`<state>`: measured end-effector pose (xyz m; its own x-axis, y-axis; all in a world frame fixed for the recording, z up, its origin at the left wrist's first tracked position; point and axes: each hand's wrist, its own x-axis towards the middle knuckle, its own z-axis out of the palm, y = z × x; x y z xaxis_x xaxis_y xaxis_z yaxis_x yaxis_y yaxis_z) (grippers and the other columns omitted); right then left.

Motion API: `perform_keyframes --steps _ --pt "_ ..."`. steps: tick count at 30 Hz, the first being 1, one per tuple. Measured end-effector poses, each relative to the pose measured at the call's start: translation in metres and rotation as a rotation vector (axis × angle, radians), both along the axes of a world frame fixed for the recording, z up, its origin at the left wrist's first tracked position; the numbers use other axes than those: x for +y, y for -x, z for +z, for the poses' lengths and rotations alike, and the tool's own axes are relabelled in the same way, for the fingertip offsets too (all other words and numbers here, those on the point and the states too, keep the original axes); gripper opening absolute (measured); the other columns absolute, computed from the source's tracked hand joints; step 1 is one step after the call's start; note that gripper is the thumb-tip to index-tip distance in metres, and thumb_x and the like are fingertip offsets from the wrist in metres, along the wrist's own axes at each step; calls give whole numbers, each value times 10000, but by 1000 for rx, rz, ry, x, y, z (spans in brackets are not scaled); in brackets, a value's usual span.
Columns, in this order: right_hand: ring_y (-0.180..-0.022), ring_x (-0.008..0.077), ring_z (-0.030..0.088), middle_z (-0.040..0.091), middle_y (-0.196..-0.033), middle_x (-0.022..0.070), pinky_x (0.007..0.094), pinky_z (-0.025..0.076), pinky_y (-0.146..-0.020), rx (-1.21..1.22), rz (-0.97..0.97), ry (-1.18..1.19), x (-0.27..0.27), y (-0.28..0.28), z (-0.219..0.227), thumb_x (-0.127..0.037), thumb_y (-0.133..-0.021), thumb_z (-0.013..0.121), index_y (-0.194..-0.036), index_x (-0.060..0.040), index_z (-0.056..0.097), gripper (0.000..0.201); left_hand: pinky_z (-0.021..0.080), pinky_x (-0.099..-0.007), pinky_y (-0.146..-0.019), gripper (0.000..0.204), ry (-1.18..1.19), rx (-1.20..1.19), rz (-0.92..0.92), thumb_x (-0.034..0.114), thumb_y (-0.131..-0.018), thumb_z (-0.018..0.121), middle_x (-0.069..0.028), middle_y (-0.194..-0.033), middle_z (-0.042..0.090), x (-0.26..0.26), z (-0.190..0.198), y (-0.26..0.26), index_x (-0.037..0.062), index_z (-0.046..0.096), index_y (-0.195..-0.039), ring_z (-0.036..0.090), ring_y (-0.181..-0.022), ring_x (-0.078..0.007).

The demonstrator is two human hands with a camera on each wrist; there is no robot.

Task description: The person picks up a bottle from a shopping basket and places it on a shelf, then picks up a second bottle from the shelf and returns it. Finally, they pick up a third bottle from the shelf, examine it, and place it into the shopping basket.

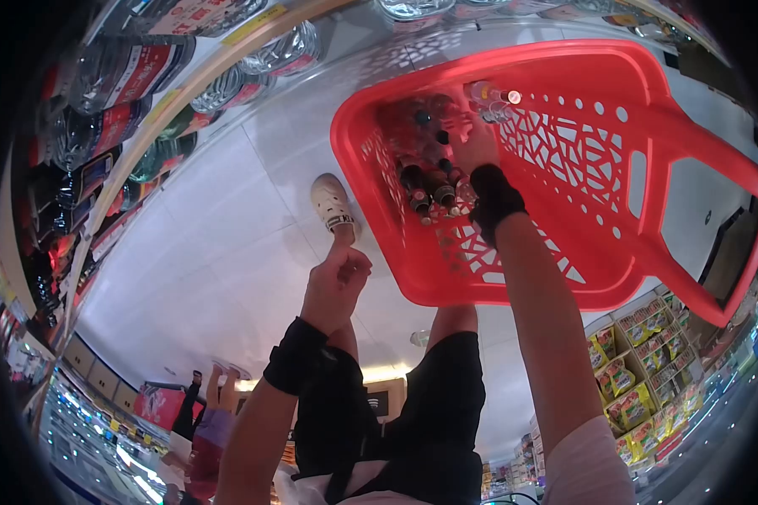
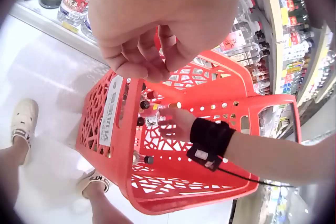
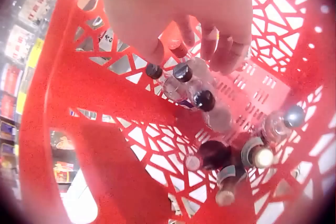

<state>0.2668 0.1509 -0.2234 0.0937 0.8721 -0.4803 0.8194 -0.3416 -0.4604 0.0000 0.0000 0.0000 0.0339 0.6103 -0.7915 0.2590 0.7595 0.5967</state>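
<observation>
My right hand (image 1: 477, 145) reaches down inside a red shopping basket (image 1: 556, 63). Its thumb and fingers (image 3: 231, 50) stand apart, and a bottle with a red cap (image 3: 177, 48) shows in the gap between them. Close by are clear bottles with black caps (image 3: 203, 99), upright in the basket. Several dark bottles (image 3: 212, 153) stand farther along the basket floor. Beside the hand, a clear bottle with an orange cap (image 1: 493, 94) leans at the basket's side. My left hand (image 1: 337, 286) hangs outside the basket with loosely curled fingers (image 2: 149, 61), holding nothing.
Shelves of large clear bottles (image 1: 130, 71) line the left side and back. The basket's long handle (image 1: 716, 160) extends to the right. Packaged goods (image 1: 640, 379) are stacked at lower right. My shoe (image 1: 333, 202) is on the white tiled floor beside the basket. People stand farther off, lower left.
</observation>
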Motion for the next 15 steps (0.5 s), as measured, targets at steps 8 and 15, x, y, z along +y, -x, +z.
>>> perform_keyframes --steps 8,15 --pt "-1093 389 606 659 -1136 199 478 493 -912 -205 141 206 53 15 -63 -374 -831 624 -1197 -112 605 450 495 -253 -741 55 33 32 12 61 -917 578 -45 -864 676 -10 -33 13 19 600 -945 640 -814 -113" --pt "-1015 386 641 685 -1019 218 474 506 -876 -235 79 71 56 -14 -80 -378 -833 657 -1047 -65 679 379 497 -244 -729 38 26 47 -29 41 -920 579 -39 -862 670 -2 -35 11 24 600 -946 637 -799 -107"
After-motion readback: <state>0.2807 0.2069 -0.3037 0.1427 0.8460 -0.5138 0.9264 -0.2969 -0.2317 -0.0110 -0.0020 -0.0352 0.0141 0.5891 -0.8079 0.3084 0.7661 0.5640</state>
